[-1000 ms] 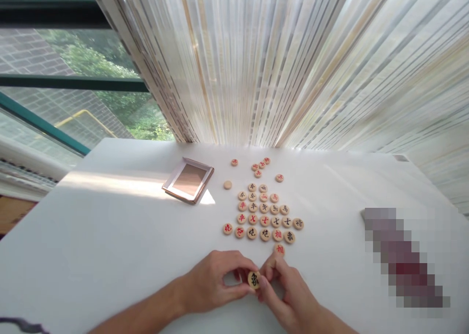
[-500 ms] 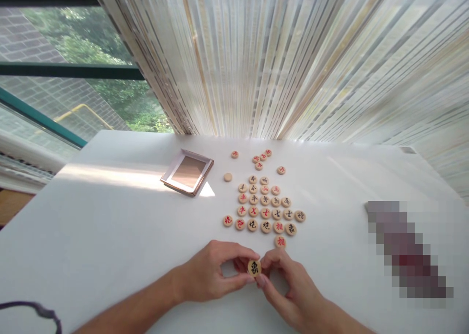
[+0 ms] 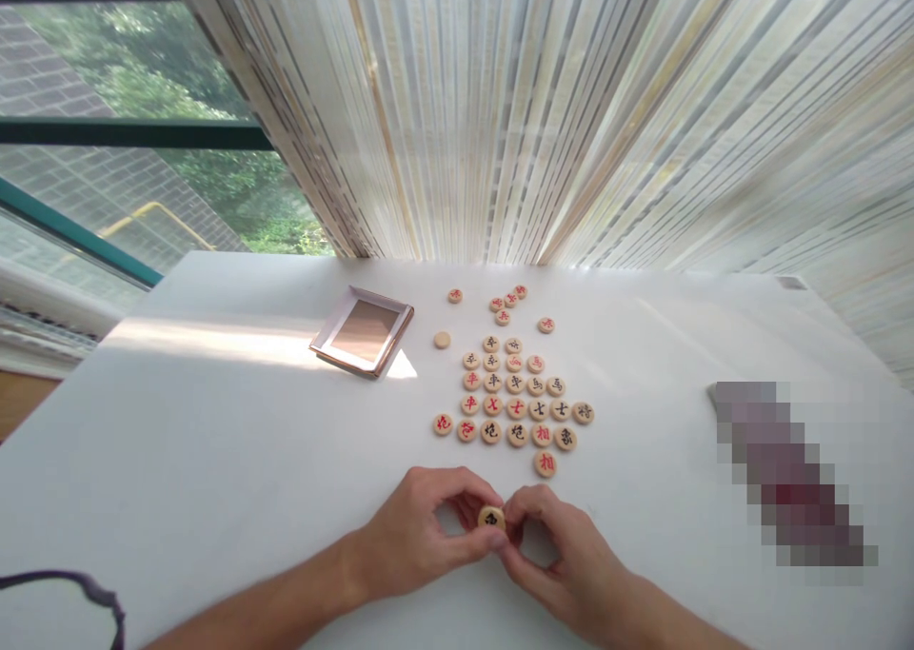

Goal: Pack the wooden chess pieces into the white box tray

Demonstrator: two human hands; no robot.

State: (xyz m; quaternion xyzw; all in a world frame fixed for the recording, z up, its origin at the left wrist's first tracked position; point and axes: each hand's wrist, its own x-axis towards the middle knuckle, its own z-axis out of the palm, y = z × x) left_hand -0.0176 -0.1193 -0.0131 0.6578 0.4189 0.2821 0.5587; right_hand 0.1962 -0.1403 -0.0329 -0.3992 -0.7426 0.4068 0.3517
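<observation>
Both hands meet low over the white table (image 3: 214,441) and pinch one round wooden chess piece (image 3: 492,517) with a black character. My left hand (image 3: 421,531) grips it from the left with thumb and forefinger. My right hand (image 3: 561,550) grips it from the right. Just beyond my fingers lies a single piece with a red character (image 3: 546,462). Behind that, several pieces with red and black characters lie in rows (image 3: 514,393).
A flat, shallow box with a brown inside (image 3: 363,330) lies left of the pieces. Several loose pieces (image 3: 508,301) are scattered further back, near the striped curtain. A blurred-out object (image 3: 789,474) sits on the right. A window is at the far left.
The piece between my fingers has tipped flatter, so its black character faces more upward. Both hands stay together in the same spot. The view has shifted slightly.
</observation>
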